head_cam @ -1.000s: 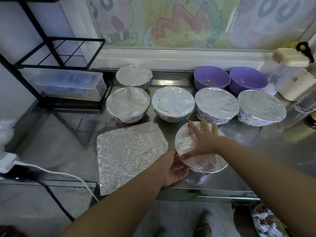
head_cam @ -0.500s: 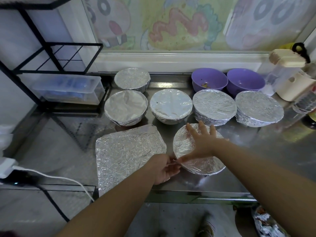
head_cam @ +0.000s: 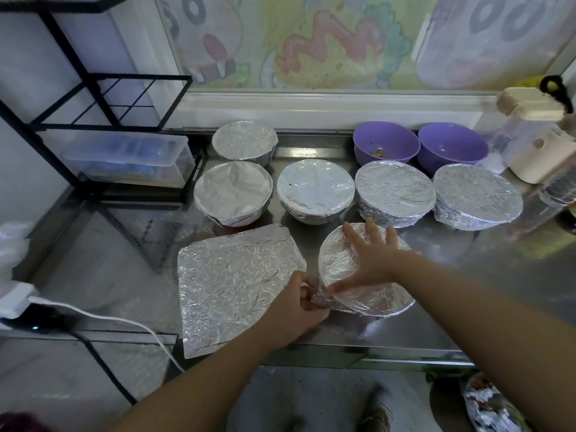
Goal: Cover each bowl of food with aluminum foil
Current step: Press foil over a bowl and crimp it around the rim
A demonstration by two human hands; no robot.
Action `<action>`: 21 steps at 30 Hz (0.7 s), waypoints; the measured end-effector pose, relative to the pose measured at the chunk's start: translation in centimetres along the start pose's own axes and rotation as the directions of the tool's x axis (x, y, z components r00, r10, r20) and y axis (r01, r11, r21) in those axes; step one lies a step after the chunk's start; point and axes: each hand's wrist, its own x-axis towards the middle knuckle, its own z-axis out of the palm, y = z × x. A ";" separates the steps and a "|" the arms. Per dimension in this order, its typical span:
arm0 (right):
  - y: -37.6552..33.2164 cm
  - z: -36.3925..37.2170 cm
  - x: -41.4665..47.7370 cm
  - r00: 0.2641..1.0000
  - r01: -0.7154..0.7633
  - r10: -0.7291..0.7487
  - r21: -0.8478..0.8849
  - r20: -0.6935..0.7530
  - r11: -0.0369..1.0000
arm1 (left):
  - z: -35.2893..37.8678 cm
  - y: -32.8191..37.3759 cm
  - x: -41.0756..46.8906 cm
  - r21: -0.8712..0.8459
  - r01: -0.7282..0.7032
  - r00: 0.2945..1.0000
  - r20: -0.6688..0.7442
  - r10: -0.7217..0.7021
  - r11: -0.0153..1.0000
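At the near edge of the steel counter (head_cam: 467,275), in the head view, the front bowl (head_cam: 383,302) sits under a crinkled skin of foil. It is just right of a loose foil sheet (head_cam: 233,282) that lies flat and overhangs the counter's front edge. The right hand (head_cam: 371,257) lies flat on the bowl's cover, fingers straight and spread, pressing it down. The left hand (head_cam: 296,304) pinches a foil flap (head_cam: 322,299) at the bowl's near-left rim, fingers curled round it.

The step in hand looks like crimping this cover: the top is drawn flat and most of the rim seems tucked, while that one flap juts out. The next move probably calls for folding the flap down under the rim, with the right palm steadying the bowl on the slick steel. A gentle pull is wise, since thin foil tears easily.

Behind it stand five covered bowls (head_cam: 314,188), their foil tight and wrinkled. Farther back, two purple bowls (head_cam: 385,145) are uncovered; the left one holds scraps of food, the other's contents I cannot tell. The loose sheet likely serves one of them.
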 end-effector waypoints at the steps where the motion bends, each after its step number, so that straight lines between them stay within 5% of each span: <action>1: 0.0 0.0 0.0 1.000 0.001 -0.001 -0.003 0.001 1.000 | 0.2 -0.2 -0.2 0.011 -0.040 0.999 -0.003 0.040 0.999; 15: -0.2 -0.1 -0.6 1.000 0.008 -0.008 0.014 0.001 1.000 | 0.2 -0.7 1.2 0.379 -0.277 0.920 -0.160 0.357 0.883; 21: -0.1 0.2 -0.3 1.000 0.008 -0.008 0.003 -0.007 1.000 | -1.0 1.0 2.4 0.233 -0.056 0.990 -0.114 0.085 0.971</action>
